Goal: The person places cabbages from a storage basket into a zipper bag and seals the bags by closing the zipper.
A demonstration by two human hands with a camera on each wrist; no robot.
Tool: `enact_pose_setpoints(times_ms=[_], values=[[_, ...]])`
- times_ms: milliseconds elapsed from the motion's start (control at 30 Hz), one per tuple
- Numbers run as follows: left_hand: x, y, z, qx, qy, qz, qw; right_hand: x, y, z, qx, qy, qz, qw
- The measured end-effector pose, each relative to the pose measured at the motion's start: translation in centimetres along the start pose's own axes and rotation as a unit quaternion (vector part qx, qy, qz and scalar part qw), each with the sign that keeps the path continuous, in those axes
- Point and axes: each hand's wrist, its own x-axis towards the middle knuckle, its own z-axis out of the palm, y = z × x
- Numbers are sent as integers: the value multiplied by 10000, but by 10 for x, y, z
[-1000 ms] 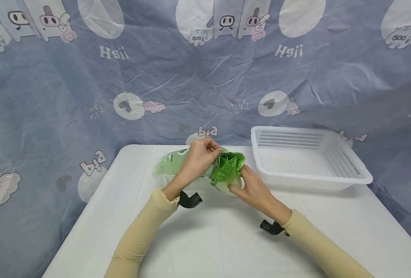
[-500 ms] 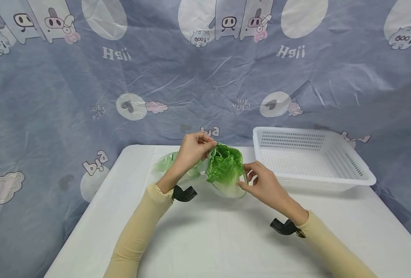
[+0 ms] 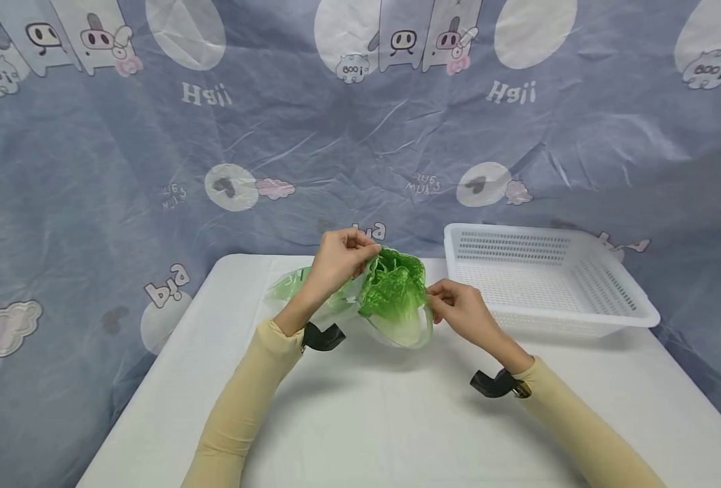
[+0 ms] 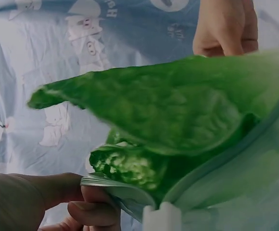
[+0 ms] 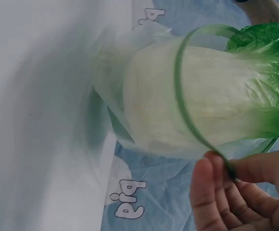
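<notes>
A leafy head of Chinese cabbage, pale at its base, stands tilted inside a clear zip bag. Its green leaves stick out of the bag's mouth. My left hand pinches the ridged zip edge at the upper left of the opening; a white slider sits close by. On the other side, my right hand pinches the bag's green rim between thumb and fingers. The cabbage's base lies within the bag in the right wrist view.
A white perforated basket stands at the back right of the white table. Behind my left hand lies a green-tinted clear plastic package, partly hidden. A blue-grey printed cloth hangs behind the table.
The left hand has moved slightly up and left. My right hand has shifted from the cabbage to the bag's rim, and the cabbage sits lower in the bag's now wider mouth.
</notes>
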Motion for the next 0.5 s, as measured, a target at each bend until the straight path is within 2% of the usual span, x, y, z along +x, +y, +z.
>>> enact_pose_setpoints(times_ms=[133,300,400,500], values=[[3,4,-9,-478,132,160,9986,1,-14,-7,549,268,358,9975],[5,-1,-21,-866,175,364,9954,2,-33,-19,1246,797,790,9858],[3,-10,-26,-684,232,503,9961,3,-39,-26,1602,1085,893,9770],[-1,-22,-27,-330,338,505,9976,5,-42,-30,2019,1229,935,9672]])
